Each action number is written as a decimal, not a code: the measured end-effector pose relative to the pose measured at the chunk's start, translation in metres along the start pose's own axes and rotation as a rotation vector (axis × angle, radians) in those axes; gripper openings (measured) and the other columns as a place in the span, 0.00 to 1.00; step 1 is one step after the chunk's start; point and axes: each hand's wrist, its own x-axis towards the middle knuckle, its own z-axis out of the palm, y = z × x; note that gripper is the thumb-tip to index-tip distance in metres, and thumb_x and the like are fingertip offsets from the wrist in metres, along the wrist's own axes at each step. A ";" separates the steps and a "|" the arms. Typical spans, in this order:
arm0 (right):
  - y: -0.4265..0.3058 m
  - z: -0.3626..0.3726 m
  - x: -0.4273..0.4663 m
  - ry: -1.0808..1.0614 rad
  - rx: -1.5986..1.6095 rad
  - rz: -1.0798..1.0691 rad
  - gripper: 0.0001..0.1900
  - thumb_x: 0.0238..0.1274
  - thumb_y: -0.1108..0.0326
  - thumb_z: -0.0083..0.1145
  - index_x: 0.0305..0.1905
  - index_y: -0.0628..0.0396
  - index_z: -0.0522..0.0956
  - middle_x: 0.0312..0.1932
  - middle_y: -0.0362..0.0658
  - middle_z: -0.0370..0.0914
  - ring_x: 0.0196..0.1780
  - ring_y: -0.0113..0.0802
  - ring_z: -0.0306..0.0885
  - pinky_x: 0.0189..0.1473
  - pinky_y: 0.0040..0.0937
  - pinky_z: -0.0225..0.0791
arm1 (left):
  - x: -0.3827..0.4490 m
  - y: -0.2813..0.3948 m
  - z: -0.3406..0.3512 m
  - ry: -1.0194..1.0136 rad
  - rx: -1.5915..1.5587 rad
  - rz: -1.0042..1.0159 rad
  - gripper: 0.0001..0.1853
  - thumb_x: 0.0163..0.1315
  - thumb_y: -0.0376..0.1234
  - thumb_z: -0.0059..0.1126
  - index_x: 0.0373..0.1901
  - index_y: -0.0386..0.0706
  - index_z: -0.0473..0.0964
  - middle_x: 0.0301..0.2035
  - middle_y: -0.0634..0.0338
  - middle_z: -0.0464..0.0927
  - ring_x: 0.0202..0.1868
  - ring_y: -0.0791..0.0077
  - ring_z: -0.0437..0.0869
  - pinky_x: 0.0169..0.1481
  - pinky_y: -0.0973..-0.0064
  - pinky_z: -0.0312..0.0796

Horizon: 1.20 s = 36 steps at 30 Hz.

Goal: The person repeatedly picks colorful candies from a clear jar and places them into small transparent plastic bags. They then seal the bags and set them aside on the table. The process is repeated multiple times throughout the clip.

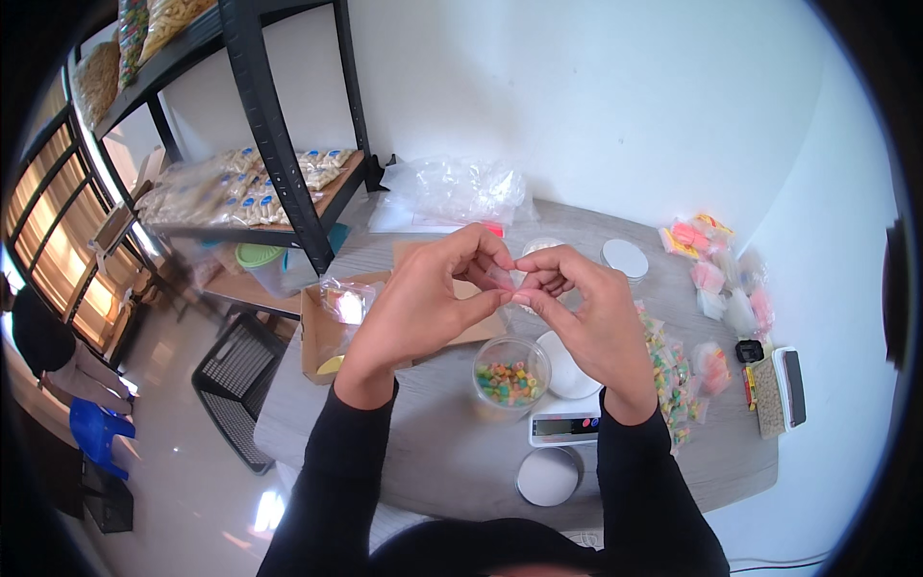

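Note:
My left hand [451, 288] and my right hand [584, 310] meet above the table, fingertips nearly touching. Both pinch the edges of a small clear plastic bag [500, 276] between thumb and forefinger. Under them stands an open clear jar [510, 375] of small colourful candies. Beside the jar, partly hidden by my right hand, is a white digital kitchen scale [566, 428] with a round plate. A round lid [547, 477] lies close to the scale's near side. Small filled candy packets [670, 375] are heaped to the right of my right forearm.
An open cardboard box [315, 339] holds clear bags at left. Clear plastic bags [461, 189] lie by the wall. White lids [624, 260], pink-and-white packets [710, 288] and a phone [795, 388] are at right. A black shelf [274, 137] and plastic crate [234, 389] stand left; a person [54, 346] is far left.

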 end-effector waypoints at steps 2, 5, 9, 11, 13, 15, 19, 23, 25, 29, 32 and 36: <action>0.000 0.001 0.002 0.024 0.002 0.012 0.14 0.59 0.76 0.68 0.50 0.61 0.82 0.33 0.43 0.85 0.38 0.27 0.82 0.44 0.27 0.74 | 0.000 -0.006 -0.004 -0.009 -0.068 -0.035 0.13 0.57 0.22 0.70 0.43 0.34 0.78 0.36 0.64 0.82 0.42 0.80 0.84 0.51 0.79 0.76; 0.000 0.002 0.003 0.026 0.017 0.044 0.13 0.59 0.77 0.68 0.49 0.61 0.82 0.33 0.42 0.85 0.37 0.25 0.81 0.43 0.25 0.73 | -0.002 -0.010 -0.012 -0.045 -0.108 -0.091 0.14 0.59 0.24 0.70 0.46 0.34 0.79 0.37 0.64 0.83 0.42 0.80 0.83 0.50 0.79 0.76; 0.000 0.003 0.002 0.021 -0.005 0.039 0.13 0.58 0.77 0.68 0.49 0.61 0.82 0.32 0.41 0.85 0.36 0.24 0.80 0.43 0.24 0.72 | 0.001 -0.014 -0.015 -0.111 -0.149 -0.142 0.11 0.62 0.26 0.68 0.45 0.33 0.82 0.36 0.62 0.84 0.41 0.80 0.83 0.48 0.79 0.75; 0.000 0.005 0.002 0.016 -0.004 0.043 0.13 0.58 0.78 0.68 0.49 0.62 0.81 0.32 0.41 0.84 0.36 0.24 0.80 0.43 0.24 0.72 | 0.000 -0.014 -0.014 -0.126 -0.171 -0.137 0.08 0.63 0.28 0.68 0.41 0.33 0.84 0.34 0.61 0.85 0.39 0.81 0.83 0.47 0.78 0.75; 0.000 0.006 0.000 0.003 0.015 0.074 0.14 0.59 0.76 0.68 0.50 0.62 0.81 0.34 0.44 0.85 0.37 0.28 0.82 0.44 0.26 0.73 | -0.001 -0.013 -0.012 -0.125 -0.148 -0.108 0.06 0.64 0.29 0.67 0.37 0.33 0.85 0.32 0.60 0.85 0.38 0.81 0.82 0.46 0.78 0.74; -0.001 0.006 0.000 -0.007 0.021 0.088 0.14 0.59 0.75 0.67 0.51 0.62 0.81 0.35 0.45 0.86 0.37 0.30 0.82 0.44 0.27 0.74 | -0.002 -0.013 -0.012 -0.102 -0.086 -0.124 0.07 0.64 0.30 0.68 0.37 0.34 0.86 0.30 0.60 0.85 0.37 0.82 0.82 0.46 0.78 0.74; 0.000 0.005 0.000 -0.049 -0.031 0.073 0.15 0.58 0.77 0.68 0.50 0.61 0.81 0.36 0.45 0.84 0.38 0.30 0.82 0.45 0.28 0.74 | -0.003 -0.017 -0.009 -0.086 -0.057 -0.142 0.07 0.63 0.30 0.68 0.37 0.34 0.86 0.30 0.61 0.86 0.37 0.81 0.81 0.45 0.77 0.74; 0.006 0.007 0.003 -0.139 -0.107 -0.056 0.14 0.55 0.78 0.68 0.48 0.60 0.81 0.38 0.45 0.81 0.41 0.36 0.81 0.45 0.32 0.73 | -0.010 -0.029 -0.006 -0.023 -0.031 -0.134 0.06 0.63 0.29 0.68 0.36 0.35 0.86 0.30 0.61 0.85 0.35 0.82 0.81 0.44 0.77 0.73; 0.009 0.008 0.003 -0.191 -0.140 -0.083 0.12 0.57 0.74 0.68 0.46 0.59 0.82 0.39 0.46 0.78 0.43 0.40 0.80 0.46 0.34 0.72 | -0.016 -0.036 -0.005 0.003 -0.089 -0.168 0.05 0.62 0.28 0.68 0.36 0.36 0.86 0.29 0.62 0.85 0.35 0.83 0.81 0.43 0.77 0.73; 0.013 0.014 0.003 -0.258 -0.238 -0.085 0.10 0.57 0.76 0.67 0.44 0.62 0.80 0.41 0.46 0.78 0.44 0.42 0.80 0.46 0.35 0.72 | -0.028 -0.052 -0.005 0.072 -0.119 -0.195 0.04 0.59 0.27 0.71 0.31 0.36 0.84 0.28 0.65 0.83 0.34 0.85 0.79 0.41 0.80 0.72; 0.015 0.018 0.004 -0.305 -0.240 -0.100 0.10 0.58 0.75 0.66 0.44 0.61 0.80 0.42 0.46 0.78 0.45 0.44 0.79 0.47 0.36 0.71 | -0.037 -0.067 -0.003 0.135 -0.117 -0.224 0.08 0.55 0.26 0.75 0.27 0.37 0.81 0.28 0.65 0.83 0.33 0.85 0.78 0.40 0.82 0.72; 0.021 0.030 0.005 -0.342 -0.208 -0.083 0.10 0.58 0.72 0.68 0.44 0.59 0.81 0.43 0.46 0.77 0.48 0.44 0.78 0.50 0.37 0.71 | -0.046 -0.089 0.003 0.127 -0.220 -0.271 0.07 0.56 0.25 0.75 0.32 0.36 0.82 0.29 0.66 0.83 0.34 0.86 0.79 0.39 0.84 0.72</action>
